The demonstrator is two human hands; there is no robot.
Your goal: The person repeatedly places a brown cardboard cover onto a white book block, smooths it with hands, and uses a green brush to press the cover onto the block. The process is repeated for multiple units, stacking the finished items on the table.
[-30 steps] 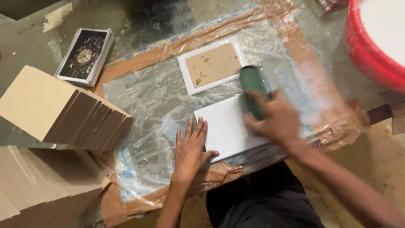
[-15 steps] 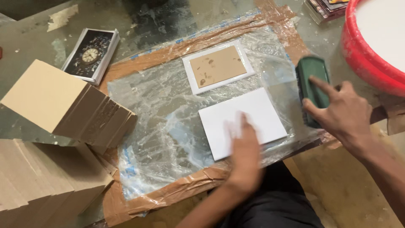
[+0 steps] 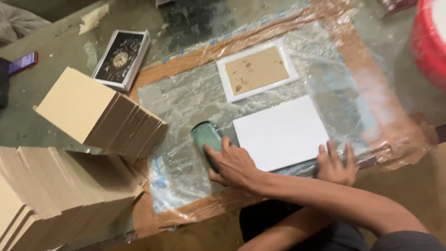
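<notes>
Plastic-wrapped cardboard work surface [image 3: 186, 97] lies on the grey floor. On it, beside the white sheet [image 3: 281, 131], the right hand [image 3: 234, 165] grips a green pad [image 3: 206, 137]; the left hand [image 3: 335, 165] presses flat, fingers spread, on the sheet's near corner. Stacked brown boards [image 3: 100, 114] stand left of the sheet.

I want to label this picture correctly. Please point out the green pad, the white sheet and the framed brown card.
green pad [image 3: 206, 135]: head view, its bare top end.
white sheet [image 3: 280, 132]: head view, its middle.
framed brown card [image 3: 257, 70]: head view, the brown centre.
</notes>
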